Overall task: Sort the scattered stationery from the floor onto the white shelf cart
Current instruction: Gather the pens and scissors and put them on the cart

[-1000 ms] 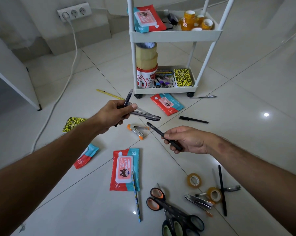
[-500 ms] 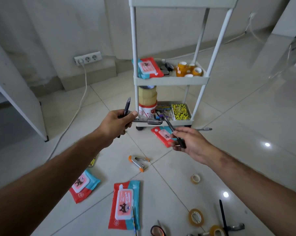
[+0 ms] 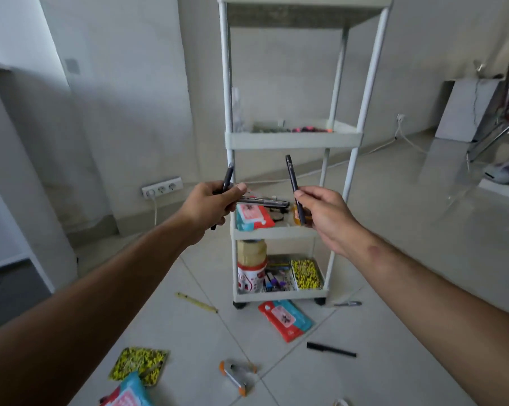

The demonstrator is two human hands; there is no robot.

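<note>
The white shelf cart (image 3: 291,140) stands in front of me with several tiers. My left hand (image 3: 209,208) grips a bundle of dark pens (image 3: 263,201), one pointing up and others lying sideways to the right. My right hand (image 3: 323,213) pinches a single black pen (image 3: 291,177) that points up and to the left. Both hands are raised in front of the cart's middle tier. That tier holds a red and blue wipes pack (image 3: 251,219). Pink-tipped markers (image 3: 308,130) lie on the tier above.
On the floor lie a red wipes pack (image 3: 285,319), a black pen (image 3: 330,349), a silver pen (image 3: 348,303), a yellow pencil (image 3: 196,302), an orange-tipped stapler (image 3: 235,376) and a yellow patterned pack (image 3: 139,364). A wall socket (image 3: 162,187) sits left, a chair (image 3: 507,112) far right.
My view has tilted up from the floor to the cart. Both hands have risen with their pens, and the right pen has swung from lying flat to pointing upward.
</note>
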